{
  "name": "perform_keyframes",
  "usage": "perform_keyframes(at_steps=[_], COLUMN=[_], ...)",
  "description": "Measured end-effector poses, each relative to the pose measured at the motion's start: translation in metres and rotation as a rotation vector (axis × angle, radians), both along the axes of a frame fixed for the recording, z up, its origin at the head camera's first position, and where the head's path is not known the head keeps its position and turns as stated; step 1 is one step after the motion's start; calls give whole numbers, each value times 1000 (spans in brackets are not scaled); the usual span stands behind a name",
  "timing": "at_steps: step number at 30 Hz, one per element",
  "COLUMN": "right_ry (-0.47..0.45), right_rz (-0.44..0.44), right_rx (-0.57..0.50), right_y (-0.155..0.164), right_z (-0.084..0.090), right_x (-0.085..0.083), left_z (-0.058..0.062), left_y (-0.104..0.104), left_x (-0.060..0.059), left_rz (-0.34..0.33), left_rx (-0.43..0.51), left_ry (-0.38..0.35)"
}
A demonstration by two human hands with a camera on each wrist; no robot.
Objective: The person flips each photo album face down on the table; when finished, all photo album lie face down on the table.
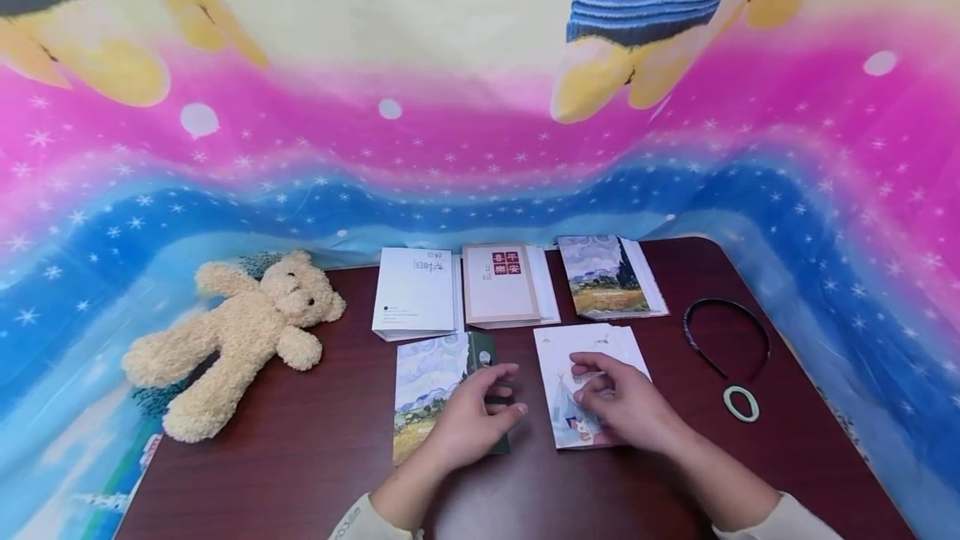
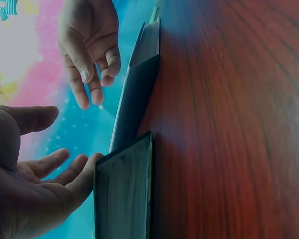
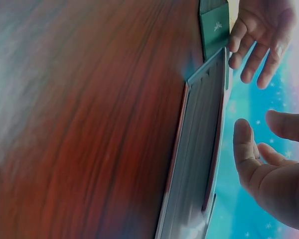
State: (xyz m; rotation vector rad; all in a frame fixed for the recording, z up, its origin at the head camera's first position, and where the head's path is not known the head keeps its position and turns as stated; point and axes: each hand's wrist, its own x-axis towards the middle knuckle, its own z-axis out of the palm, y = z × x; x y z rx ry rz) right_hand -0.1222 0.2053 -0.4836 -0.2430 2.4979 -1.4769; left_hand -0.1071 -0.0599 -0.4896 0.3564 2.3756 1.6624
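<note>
A teddy bear [image 1: 240,338] is lying at left, a headband [image 1: 726,332] at right. Two painted cards [image 1: 442,394] [image 1: 588,382] at lower centre are being touched by the left hand [image 1: 468,423] and right hand [image 1: 626,407], fingers relaxed.

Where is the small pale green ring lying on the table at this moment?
In the head view, the small pale green ring lies on the dark wooden table at its right side, just below the black headband and right of the right hand.

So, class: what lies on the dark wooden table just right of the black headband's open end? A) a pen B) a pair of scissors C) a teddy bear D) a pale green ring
D: a pale green ring lies by the black headband, on the table.
</note>
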Motion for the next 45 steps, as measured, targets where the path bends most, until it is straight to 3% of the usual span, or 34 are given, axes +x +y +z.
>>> perform_keyframes(at_steps=[13,18,24,33,45], right_ry=[50,28,101,100,59], right_rz=[-58,-69,-81,-91,-122], right_rx=[117,118,238,250,342], right_y=[15,23,33,48,67], right_z=[1,1,0,-2,-14], right_x=[-1,-1,-2,-5,-8], left_z=[-6,-9,-11,-15,-22], left_y=[18,27,35,43,53], left_x=[-1,-1,0,0,3], left_rz=[14,10,14,24,39], left_rx=[20,33,51,90,169], left_ry=[-21,-56,-119,-188,-239])
